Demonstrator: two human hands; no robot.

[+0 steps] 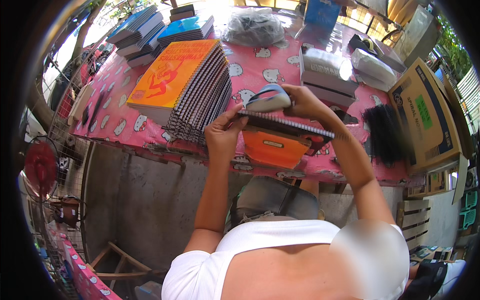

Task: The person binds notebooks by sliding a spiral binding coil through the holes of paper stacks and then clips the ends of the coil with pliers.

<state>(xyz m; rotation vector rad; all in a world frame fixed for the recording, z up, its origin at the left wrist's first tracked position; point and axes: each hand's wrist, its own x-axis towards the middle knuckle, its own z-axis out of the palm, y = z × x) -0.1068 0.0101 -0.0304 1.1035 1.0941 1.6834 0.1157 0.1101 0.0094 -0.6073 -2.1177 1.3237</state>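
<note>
My left hand (223,129) pinches the left end of the coil edge of a spiral notebook (277,149). The notebook stands tilted at the table's front edge, coil side up, with an orange cover facing me. Its black coil runs along the top and sticks out past the right end. In my right hand (303,101), closed around it, is a hand tool with looped blue and grey handles (270,100). The tool's tip is close to my left fingertips at the coil's left end; its jaws are hidden, so I cannot tell its exact kind.
A tall stack of orange spiral notebooks (172,75) stands left on the pink patterned table (112,112). Behind are blue-covered stacks (185,28) and a clear plastic bag (255,27). Rightward are a grey-covered book stack (327,70), loose black coils (384,132) and a cardboard box (427,115).
</note>
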